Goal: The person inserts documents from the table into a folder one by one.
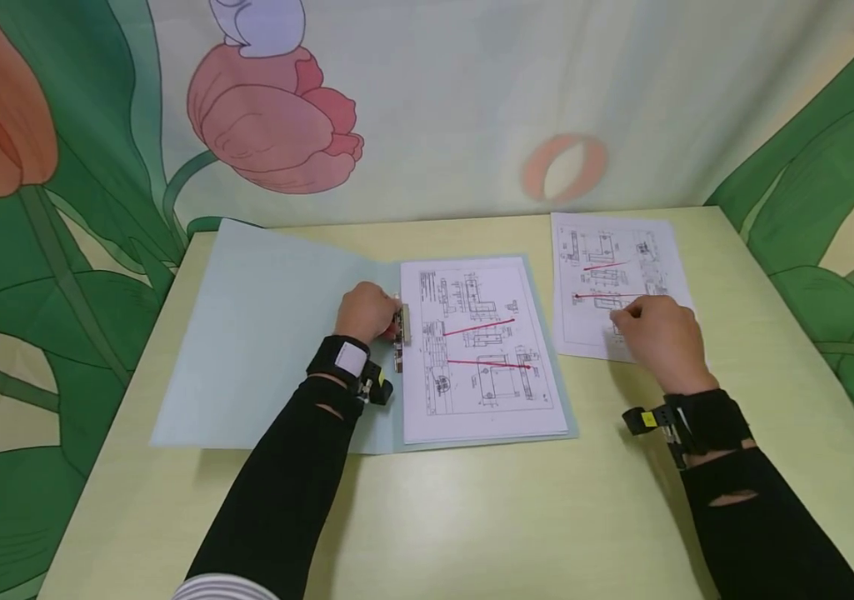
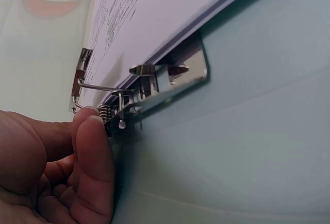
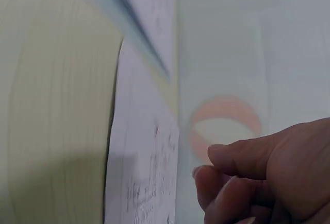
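Pale blue folder point(image 1: 269, 342) open, metal clip point(image 1: 406, 325) apparently raised at paper stack's point(image 1: 482, 346) edge, loose drawing point(image 1: 606, 285) just beside folder

There's 1 fldr point(image 1: 247, 358), 1 clip point(image 1: 405, 323), 2 dwgs point(image 1: 482, 346) showing w/ 4 red lines point(image 1: 488, 363), 2 wrist cams point(image 1: 377, 388).

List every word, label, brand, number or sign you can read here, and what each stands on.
No text is legible.
Technical drawing in the light-blue folder: lettering too small to read.
Loose technical drawing: lettering too small; blurred in the right wrist view.
White patch on the left wrist strap: no lettering visible.
Yellow tags on both wrist cameras: nothing legible.
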The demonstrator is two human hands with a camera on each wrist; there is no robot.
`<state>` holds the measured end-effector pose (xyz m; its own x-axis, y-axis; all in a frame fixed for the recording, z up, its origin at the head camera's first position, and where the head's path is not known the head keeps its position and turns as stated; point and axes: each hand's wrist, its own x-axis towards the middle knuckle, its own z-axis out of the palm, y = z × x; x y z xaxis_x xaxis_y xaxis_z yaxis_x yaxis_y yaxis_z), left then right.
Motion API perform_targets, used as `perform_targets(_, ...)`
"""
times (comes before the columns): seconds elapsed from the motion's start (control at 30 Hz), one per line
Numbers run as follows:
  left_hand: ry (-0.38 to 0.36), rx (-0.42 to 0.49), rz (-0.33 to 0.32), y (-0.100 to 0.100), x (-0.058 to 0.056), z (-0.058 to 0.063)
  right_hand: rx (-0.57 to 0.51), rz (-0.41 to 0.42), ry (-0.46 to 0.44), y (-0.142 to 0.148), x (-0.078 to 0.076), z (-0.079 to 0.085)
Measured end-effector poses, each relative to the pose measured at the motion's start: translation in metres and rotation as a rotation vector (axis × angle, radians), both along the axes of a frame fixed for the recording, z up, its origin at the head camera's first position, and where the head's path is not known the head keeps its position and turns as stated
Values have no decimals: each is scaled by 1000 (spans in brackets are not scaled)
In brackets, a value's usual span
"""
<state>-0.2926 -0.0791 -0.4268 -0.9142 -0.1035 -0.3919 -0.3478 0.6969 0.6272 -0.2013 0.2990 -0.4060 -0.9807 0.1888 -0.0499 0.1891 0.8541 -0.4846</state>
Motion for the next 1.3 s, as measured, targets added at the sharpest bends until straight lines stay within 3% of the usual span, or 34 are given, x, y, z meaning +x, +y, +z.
perform_targets(0.27,3,-10,2,1,-1,-1,145,-40,-196,23,-12,-22)
perform_targets(0.4,2,-9,3,1,-1,-1,153,-30,-192,21,-14,-27)
perform_targets(0.57,-2,-7,7,2,0,0,179,-96,-177,36,-18,-26)
perform_targets(0.8,-5,-16,13,2,-1,-1,177,-205,-282,58,-24,-25)
perform_targets(0.9,-7,-15,13,2,-1,-1,157,-222,-278,62,-24,-25)
perform_targets(1.13,-11,-19,18,2,-1,0,141,-252,-174,70,-25,-26)
perform_targets(1.3,-16,-24,16,3,-1,1,158,-279,-178,72,-25,-26)
